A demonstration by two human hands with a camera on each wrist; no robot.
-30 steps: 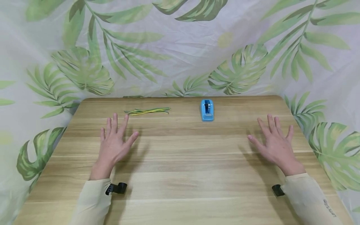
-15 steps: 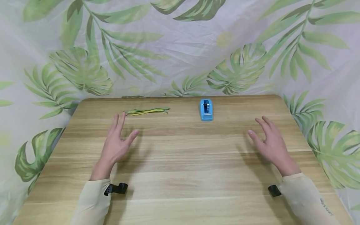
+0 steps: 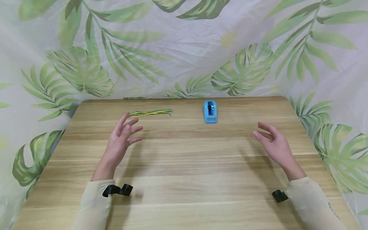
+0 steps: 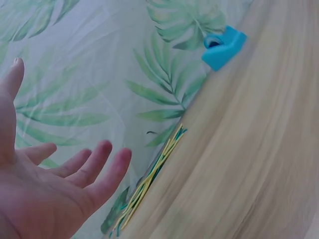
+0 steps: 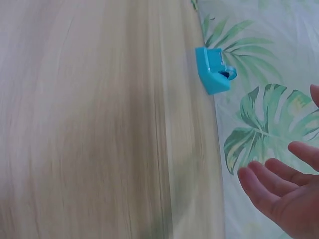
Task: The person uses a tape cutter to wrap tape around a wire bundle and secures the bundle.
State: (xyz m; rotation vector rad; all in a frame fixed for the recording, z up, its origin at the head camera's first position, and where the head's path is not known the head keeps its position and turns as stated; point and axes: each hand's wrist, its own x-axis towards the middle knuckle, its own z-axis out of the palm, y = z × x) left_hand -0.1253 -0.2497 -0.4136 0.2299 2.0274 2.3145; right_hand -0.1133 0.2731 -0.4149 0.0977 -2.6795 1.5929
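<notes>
My left hand [image 3: 118, 143] hovers over the left side of the table, palm turned inward, fingers loosely spread and holding nothing. Just beyond its fingertips lies a bundle of thin yellow and green wires [image 3: 150, 113], which the left wrist view shows as several loose strands [image 4: 149, 181]. On the right side my right hand [image 3: 276, 147] is raised above the wood, its fingers slightly bent and nothing in them. A blue tape dispenser [image 3: 210, 112] stands near the far edge, between the two hands and farther back. The right wrist view also catches this dispenser [image 5: 212, 72] beyond the fingers.
The wooden table [image 3: 184, 179] has rounded far corners. Behind it hangs a pale cloth [image 3: 184, 51] printed with green leaves. Black wrist cameras [image 3: 126, 189] are strapped at both beige sleeves [image 3: 93, 204].
Both hands have turned from palms down with fingers spread to palms facing inward, fingers more relaxed. The wires and the tape dispenser lie where they were.
</notes>
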